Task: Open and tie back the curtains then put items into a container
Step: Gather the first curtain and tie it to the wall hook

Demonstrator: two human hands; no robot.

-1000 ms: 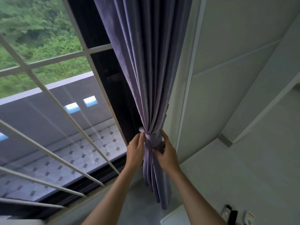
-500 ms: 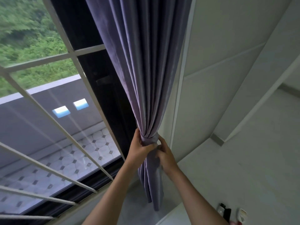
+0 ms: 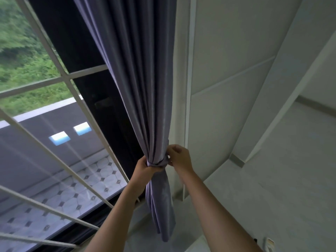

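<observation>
Item: purple curtain [image 3: 138, 91], gathered into one bunch, hanging from twelve o'clock down to centre frame between the barred window [image 3: 60, 142] at nine o'clock and the pale wall [image 3: 227, 106] at three o'clock. Tie-back band [image 3: 157, 163] of the same cloth wraps the bunch at its narrowest point. Left hand [image 3: 143, 168]: fingers curled shut around the band's left side. Right hand [image 3: 179, 158]: fingertips pinching the band's right end. Loose curtain tail falls toward six o'clock between both forearms.
</observation>
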